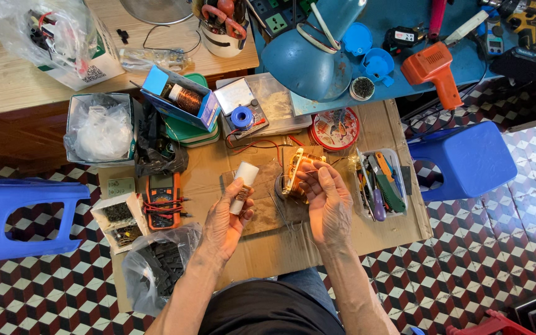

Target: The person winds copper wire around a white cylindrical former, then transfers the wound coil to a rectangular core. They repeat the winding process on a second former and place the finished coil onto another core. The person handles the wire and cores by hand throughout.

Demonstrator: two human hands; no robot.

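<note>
coil in one hand, white roll in the other

we are gripping a white roll (243, 180) in our left hand (226, 218), fingers wrapped around it, tilting it up toward the coil. our right hand (327, 201) is grasping a copper coil (298, 175), holding it just above the cardboard (268, 248) so both sit close together over the work spot. a meter (162, 200) is lying to the left within reach, a tool tray (381, 185) to the right, and a blue lamp (308, 62) is leaning over the bench, likely for light.
</note>
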